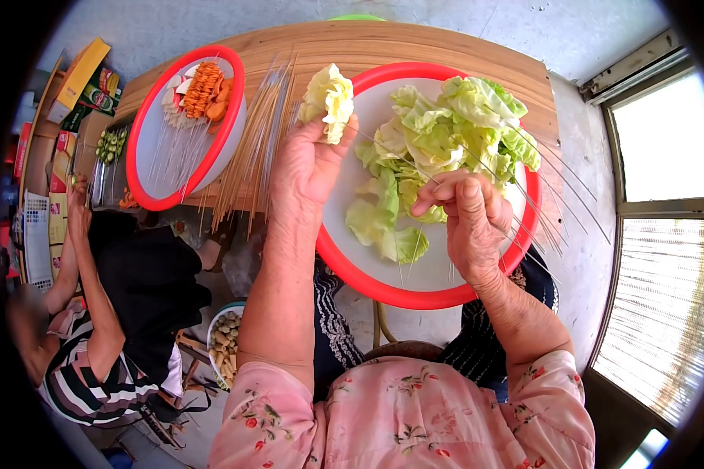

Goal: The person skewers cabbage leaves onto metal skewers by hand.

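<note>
My left hand [313,160] pinches a folded piece of pale yellow-green cabbage [330,100] above the table, left of the large red-rimmed basin [336,262]. Over the basin's right side, the fingers of my right hand [475,223] are curled around a thin metal skewer [403,154], which slants up toward the cabbage piece. Whether its tip enters that piece is hard to tell. Loose green leaves [477,117] fill the basin's upper part, and several metal skewers [559,187] lie over its right rim.
Bamboo and metal skewers [254,148] lie on the wooden table [289,39] beside a smaller red-rimmed basin [137,168] of skewered orange and white food. Another person [94,344] works at the left. A bucket of food pieces [225,344] stands below.
</note>
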{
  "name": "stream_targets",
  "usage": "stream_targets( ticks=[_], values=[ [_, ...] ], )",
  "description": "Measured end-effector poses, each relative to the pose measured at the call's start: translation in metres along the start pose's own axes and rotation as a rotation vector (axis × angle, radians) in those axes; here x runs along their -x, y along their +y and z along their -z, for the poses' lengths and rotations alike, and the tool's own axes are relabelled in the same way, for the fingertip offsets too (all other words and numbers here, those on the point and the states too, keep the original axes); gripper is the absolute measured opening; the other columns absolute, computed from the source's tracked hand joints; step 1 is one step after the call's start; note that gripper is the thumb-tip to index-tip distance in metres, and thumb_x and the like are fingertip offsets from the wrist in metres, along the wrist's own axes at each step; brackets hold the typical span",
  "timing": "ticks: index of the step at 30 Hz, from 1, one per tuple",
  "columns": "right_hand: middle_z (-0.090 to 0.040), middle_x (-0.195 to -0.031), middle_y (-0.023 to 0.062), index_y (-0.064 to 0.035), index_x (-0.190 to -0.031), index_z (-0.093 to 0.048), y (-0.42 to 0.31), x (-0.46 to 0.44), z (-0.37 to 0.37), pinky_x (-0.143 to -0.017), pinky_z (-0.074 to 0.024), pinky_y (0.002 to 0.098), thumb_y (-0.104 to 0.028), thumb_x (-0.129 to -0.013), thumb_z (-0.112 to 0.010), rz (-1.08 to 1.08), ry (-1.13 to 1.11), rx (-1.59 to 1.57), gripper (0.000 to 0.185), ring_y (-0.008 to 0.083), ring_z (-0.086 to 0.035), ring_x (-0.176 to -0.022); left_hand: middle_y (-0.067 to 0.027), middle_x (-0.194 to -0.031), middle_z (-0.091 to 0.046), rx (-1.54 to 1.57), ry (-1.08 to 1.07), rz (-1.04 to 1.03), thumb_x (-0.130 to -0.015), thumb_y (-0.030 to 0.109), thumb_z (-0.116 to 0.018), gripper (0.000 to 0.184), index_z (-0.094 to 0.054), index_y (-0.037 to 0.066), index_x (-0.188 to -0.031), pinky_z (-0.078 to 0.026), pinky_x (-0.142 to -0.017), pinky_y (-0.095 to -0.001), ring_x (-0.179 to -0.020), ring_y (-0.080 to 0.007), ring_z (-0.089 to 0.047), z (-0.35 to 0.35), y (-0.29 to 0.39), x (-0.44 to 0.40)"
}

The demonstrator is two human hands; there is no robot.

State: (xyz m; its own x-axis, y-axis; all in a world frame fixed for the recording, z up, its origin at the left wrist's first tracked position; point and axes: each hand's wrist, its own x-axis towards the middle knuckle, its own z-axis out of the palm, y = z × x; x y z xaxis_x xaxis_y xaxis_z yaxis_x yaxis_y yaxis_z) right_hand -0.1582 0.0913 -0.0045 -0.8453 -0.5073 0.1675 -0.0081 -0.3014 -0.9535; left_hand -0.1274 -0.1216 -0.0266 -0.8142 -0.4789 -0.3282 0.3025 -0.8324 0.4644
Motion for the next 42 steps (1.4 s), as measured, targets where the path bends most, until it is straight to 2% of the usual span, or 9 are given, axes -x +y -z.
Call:
stream_targets(
  ticks=[6, 11, 14, 21, 23, 26, 33, 36, 42],
  values=[
    [-0.065, -0.077, 0.0129, 0.0019, -0.081, -0.060, 0.005, 0.003, -0.004, -0.069, -0.0496, 0.0303, -0.033, -0.096, -0.045, 0.141, -0.020, 0.192, 0.041, 0.0189, -0.063, -0.068, -0.0153, -0.113, -0.057, -0.025, 0.018, -0.031, -0.089, -0.002, -0.049, 0.026, -0.048, -0.004, -0.115, -0.055, -0.083, -0.0394, -0.097, -0.0258, -0.060, -0.006, -0.005, 0.004],
    [-0.065, -0.075, 0.0121, 0.0009, -0.081, -0.060, 0.006, 0.003, -0.007, -0.070, -0.0492, 0.0299, -0.034, -0.096, -0.045, 0.155, -0.022, 0.232, 0.041, 0.0185, -0.063, -0.069, -0.0160, -0.118, -0.053, -0.063, 0.044, -0.054, -0.090, -0.004, -0.045, 0.031, -0.043, -0.003, -0.120, -0.054, -0.084, -0.0412, -0.101, -0.0270, -0.058, -0.009, -0.006, 0.007],
    [-0.065, -0.074, 0.0110, 0.0007, -0.081, -0.060, 0.005, 0.003, -0.008, -0.071, -0.0492, 0.0297, -0.035, -0.096, -0.045, 0.142, -0.014, 0.248, 0.041, 0.0182, -0.063, -0.071, -0.0163, -0.119, -0.054, -0.131, 0.080, -0.081, -0.094, 0.002, -0.042, 0.025, -0.047, -0.006, -0.117, -0.054, -0.088, -0.0392, -0.103, -0.0252, -0.058, -0.016, -0.007, 0.011],
    [-0.066, -0.075, 0.0079, -0.0014, -0.082, -0.061, 0.002, 0.003, -0.010, -0.071, -0.0493, 0.0292, -0.038, -0.095, -0.045, 0.220, -0.058, 0.412, 0.042, 0.0180, -0.063, -0.075, -0.0150, -0.116, -0.054, -0.127, 0.043, -0.060, -0.090, -0.003, -0.046, 0.031, -0.044, -0.002, -0.121, -0.054, -0.083, -0.0410, -0.098, -0.0271, -0.059, -0.011, -0.009, 0.009],
    [-0.066, -0.075, 0.0079, -0.0018, -0.082, -0.062, 0.004, 0.002, -0.011, -0.071, -0.0493, 0.0291, -0.038, -0.095, -0.045, 0.180, -0.049, 0.387, 0.042, 0.0182, -0.063, -0.075, -0.0144, -0.115, -0.056, -0.232, 0.038, -0.049, -0.090, -0.002, -0.047, 0.030, -0.046, -0.001, -0.120, -0.055, -0.082, -0.0405, -0.096, -0.0266, -0.060, -0.014, -0.011, 0.014],
    [-0.066, -0.075, 0.0078, -0.0015, -0.082, -0.062, 0.002, 0.001, -0.014, -0.071, -0.0493, 0.0290, -0.038, -0.095, -0.046, 0.161, -0.028, 0.363, 0.042, 0.0182, -0.063, -0.074, -0.0137, -0.112, -0.058, -0.177, 0.003, -0.051, -0.090, -0.002, -0.048, 0.029, -0.049, -0.001, -0.118, -0.055, -0.079, -0.0397, -0.093, -0.0259, -0.061, -0.020, -0.022, 0.020],
    [-0.066, -0.075, 0.0111, 0.0013, -0.083, -0.060, 0.005, 0.005, -0.014, -0.071, -0.0492, 0.0294, -0.033, -0.096, -0.046, 0.168, 0.012, 0.234, 0.039, 0.0182, -0.064, -0.072, -0.0133, -0.109, -0.059, -0.259, -0.090, -0.121, -0.087, 0.001, -0.050, 0.029, -0.051, -0.001, -0.116, -0.056, -0.075, -0.0378, -0.090, -0.0235, -0.062, -0.020, -0.017, 0.022],
    [-0.065, -0.076, 0.0122, 0.0018, -0.084, -0.060, 0.005, 0.008, -0.014, -0.071, -0.0491, 0.0296, -0.032, -0.097, -0.045, 0.145, 0.021, 0.230, 0.039, 0.0182, -0.064, -0.071, -0.0142, -0.107, -0.061, -0.355, -0.049, -0.236, -0.087, 0.001, -0.050, 0.029, -0.051, -0.002, -0.116, -0.055, -0.077, -0.0363, -0.090, -0.0233, -0.063, -0.026, -0.019, 0.025],
    [-0.065, -0.075, 0.0115, 0.0021, -0.084, -0.060, 0.003, 0.005, -0.015, -0.070, -0.0490, 0.0295, -0.031, -0.097, -0.046, 0.186, 0.027, 0.302, 0.039, 0.0173, -0.063, -0.069, -0.0141, -0.104, -0.061, -0.419, -0.038, -0.294, -0.087, 0.002, -0.052, 0.027, -0.050, 0.000, -0.114, -0.055, -0.073, -0.0358, -0.084, -0.0224, -0.064, -0.026, -0.023, 0.024]
  ],
)
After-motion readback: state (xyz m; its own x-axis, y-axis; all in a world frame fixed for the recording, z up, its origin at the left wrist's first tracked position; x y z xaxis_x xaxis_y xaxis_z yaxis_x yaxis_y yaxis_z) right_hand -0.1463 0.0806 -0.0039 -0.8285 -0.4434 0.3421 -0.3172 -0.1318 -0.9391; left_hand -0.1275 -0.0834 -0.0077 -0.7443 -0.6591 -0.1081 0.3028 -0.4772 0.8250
